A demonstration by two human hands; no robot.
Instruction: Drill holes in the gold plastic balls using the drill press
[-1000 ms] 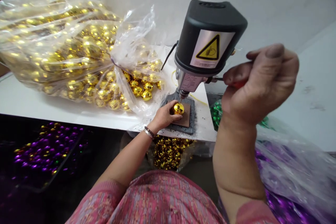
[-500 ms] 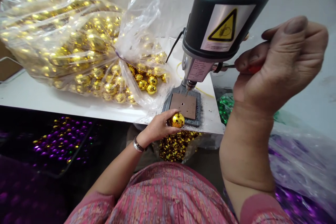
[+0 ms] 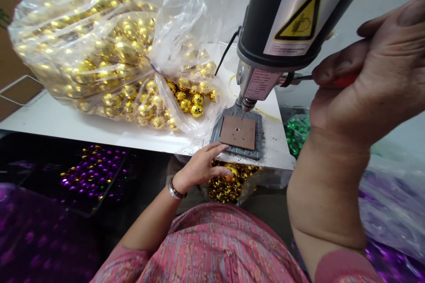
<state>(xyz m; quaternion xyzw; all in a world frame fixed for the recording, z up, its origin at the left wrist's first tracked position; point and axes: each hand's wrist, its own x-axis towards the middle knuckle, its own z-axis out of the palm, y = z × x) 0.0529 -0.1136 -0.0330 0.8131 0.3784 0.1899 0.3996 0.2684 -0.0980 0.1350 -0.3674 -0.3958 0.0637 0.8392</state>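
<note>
Gold baubles [image 3: 223, 190], left hand [image 3: 199, 169] lowered onto them

- I read this as a small workshop doing bulk work on shiny ornament balls
- I've got a benchtop drill press [image 3: 282, 17] with a yellow warning label [image 3: 298, 15], standing on a grey base plate [image 3: 215, 135]
- that sits on a white work table [image 3: 56, 119], with a cable [image 3: 227, 51] running behind
- big clear plastic bag [image 3: 40, 22] of faceted gold balls [image 3: 126, 51] on the table
- bulk stock below the table: dark tray of purple balls [image 3: 93, 172], green balls [image 3: 296, 135], plastic bag of purple balls [image 3: 392, 203]
- cardboard sheet [image 3: 9, 53] at the far left
</note>
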